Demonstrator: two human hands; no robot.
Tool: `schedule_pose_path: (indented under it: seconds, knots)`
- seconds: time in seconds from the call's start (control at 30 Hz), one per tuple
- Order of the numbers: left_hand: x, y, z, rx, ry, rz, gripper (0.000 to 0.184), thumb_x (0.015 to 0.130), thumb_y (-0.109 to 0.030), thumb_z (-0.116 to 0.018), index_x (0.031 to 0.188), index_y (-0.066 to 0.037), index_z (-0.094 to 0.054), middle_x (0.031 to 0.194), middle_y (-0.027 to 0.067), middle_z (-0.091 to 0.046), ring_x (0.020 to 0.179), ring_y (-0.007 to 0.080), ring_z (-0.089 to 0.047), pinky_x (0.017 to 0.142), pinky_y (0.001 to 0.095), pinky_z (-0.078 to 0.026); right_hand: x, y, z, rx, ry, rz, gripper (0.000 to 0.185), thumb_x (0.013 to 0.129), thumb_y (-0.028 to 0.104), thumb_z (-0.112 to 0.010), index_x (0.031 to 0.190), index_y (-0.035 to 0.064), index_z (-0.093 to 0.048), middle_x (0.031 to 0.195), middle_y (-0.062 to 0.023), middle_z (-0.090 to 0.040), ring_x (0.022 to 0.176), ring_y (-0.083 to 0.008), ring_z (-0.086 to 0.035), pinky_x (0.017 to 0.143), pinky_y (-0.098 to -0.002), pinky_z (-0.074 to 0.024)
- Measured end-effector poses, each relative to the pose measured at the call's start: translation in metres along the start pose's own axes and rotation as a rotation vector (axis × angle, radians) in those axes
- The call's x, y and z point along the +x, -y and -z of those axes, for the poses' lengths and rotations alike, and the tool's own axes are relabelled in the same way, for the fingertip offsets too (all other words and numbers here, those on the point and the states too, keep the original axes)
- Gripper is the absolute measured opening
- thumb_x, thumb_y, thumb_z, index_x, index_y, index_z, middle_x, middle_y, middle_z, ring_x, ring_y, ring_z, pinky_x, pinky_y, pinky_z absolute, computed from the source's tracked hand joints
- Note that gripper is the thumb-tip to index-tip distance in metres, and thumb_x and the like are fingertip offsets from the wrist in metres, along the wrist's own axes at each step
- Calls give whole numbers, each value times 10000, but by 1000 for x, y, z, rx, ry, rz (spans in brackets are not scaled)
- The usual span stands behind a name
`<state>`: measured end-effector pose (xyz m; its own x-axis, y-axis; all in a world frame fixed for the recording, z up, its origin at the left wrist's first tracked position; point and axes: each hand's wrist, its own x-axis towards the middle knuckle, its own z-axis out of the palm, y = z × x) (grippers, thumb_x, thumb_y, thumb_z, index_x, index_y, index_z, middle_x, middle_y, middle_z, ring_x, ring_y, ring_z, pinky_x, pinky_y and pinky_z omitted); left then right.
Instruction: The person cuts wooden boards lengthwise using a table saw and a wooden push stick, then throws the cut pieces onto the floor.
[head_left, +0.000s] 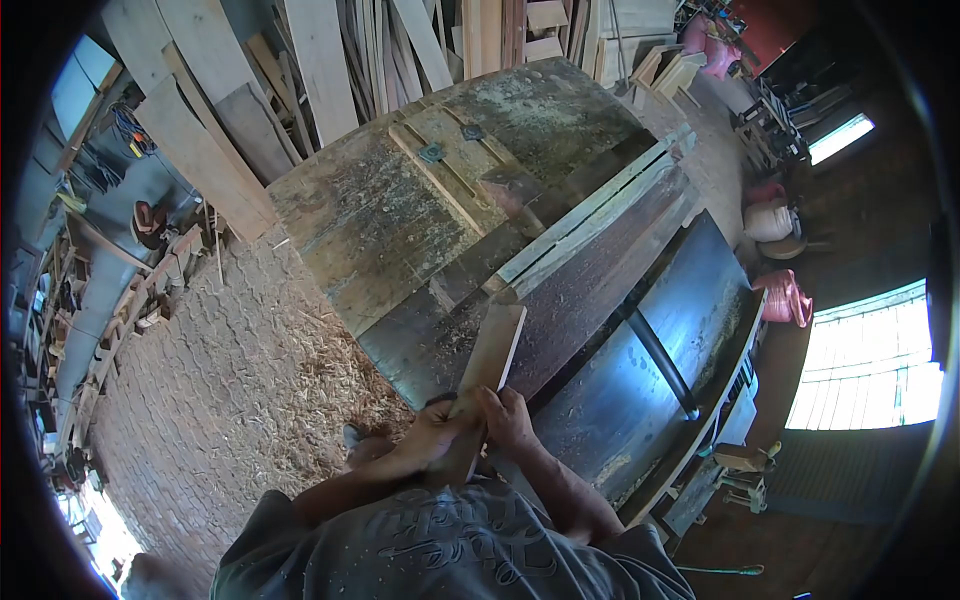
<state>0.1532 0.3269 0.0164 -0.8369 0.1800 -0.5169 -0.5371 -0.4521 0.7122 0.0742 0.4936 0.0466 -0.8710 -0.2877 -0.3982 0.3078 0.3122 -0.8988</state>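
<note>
Extending forward: narrow, flat wooden board (492, 345), tan face, paler edge.

Woodworking shop, leaning planks (320, 75), scattered shavings (335, 400)

The bench (350, 220) is mottled brown, the wooden board (490, 350) at its near edge pale tan, the paving (190, 380) left of it wavy-patterned.

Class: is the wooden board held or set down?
Held: left hand and right hand grip the wooden board. Far-end support: cannot tell.
</note>
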Motion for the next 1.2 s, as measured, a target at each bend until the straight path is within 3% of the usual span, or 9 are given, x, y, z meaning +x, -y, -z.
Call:
schedule_pose_path:
  seconds: [0.07, 0.2, 0.27, 0.47, 0.8, 0.87, 0.97, 1.2]
  knots:
    - [10, 6, -6, -22, -7, 6, 227, 1048, -232, -710, 1136, -23, -721, 973, 34, -751, 845, 97, -700, 751, 277, -568, 3, 8, 11, -32, 20, -148, 375, 1048, 281, -626, 880, -47, -696, 727, -41, -678, 692, -124, -631, 591, -378, -493]
    - [23, 8, -20, -74, -2, 12, 243, 1053, -260, -714, 1141, -34, -707, 965, 33, -747, 816, 105, -701, 724, 284, -567, 18, -7, 27, -167, -32, -79, 385, 1034, 289, -627, 856, -46, -692, 703, -48, -675, 659, -132, -631, 568, -384, -493]
    - [28, 4, -27, -80, 1, 18, 246, 1057, -264, -711, 1147, -35, -702, 963, 34, -747, 815, 106, -703, 721, 286, -568, 25, -12, 32, -188, -97, -18, 487, 1022, 360, -658, 777, -61, -662, 645, -152, -668, 610, -212, -678, 554, -431, -527]
    - [44, 1, -48, -138, 0, -1, 254, 1070, -270, -703, 1161, -33, -700, 970, 43, -752, 812, 115, -707, 726, 293, -575, 36, -6, 55, -163, -74, -79, 450, 1011, 341, -663, 817, -64, -695, 673, -130, -687, 687, -189, -682, 632, -420, -528]
    - [65, -6, -72, -200, 49, 10, 293, 1078, -306, -686, 1176, -30, -707, 958, 79, -768, 779, 174, -748, 710, 330, -609, 47, 26, 81, -61, -27, -86, 418, 990, 329, -649, 892, -66, -745, 696, -115, -695, 624, -202, -682, 579, -379, -536]
    - [67, -8, -76, -203, 35, 25, 296, 1074, -310, -693, 1180, -33, -707, 958, 81, -768, 782, 173, -748, 712, 331, -609, 47, 36, 87, -77, -1, -162, 416, 989, 324, -643, 904, -68, -752, 705, -120, -703, 594, -207, -683, 544, -362, -537]
    - [76, -7, -83, -205, 9, 16, 283, 1072, -316, -693, 1171, -52, -720, 957, 70, -772, 779, 162, -744, 703, 325, -605, 56, 25, 93, -85, -19, -109, 412, 982, 321, -649, 921, -72, -756, 714, -128, -709, 596, -210, -689, 534, -359, -535]
    - [83, -18, -94, -204, 11, -10, 353, 1045, -332, -736, 1261, -55, -705, 989, 93, -770, 800, 178, -748, 719, 332, -606, 64, 29, 104, -87, -27, -54, 422, 990, 330, -640, 949, -72, -764, 749, -133, -723, 642, -221, -706, 582, -361, -546]
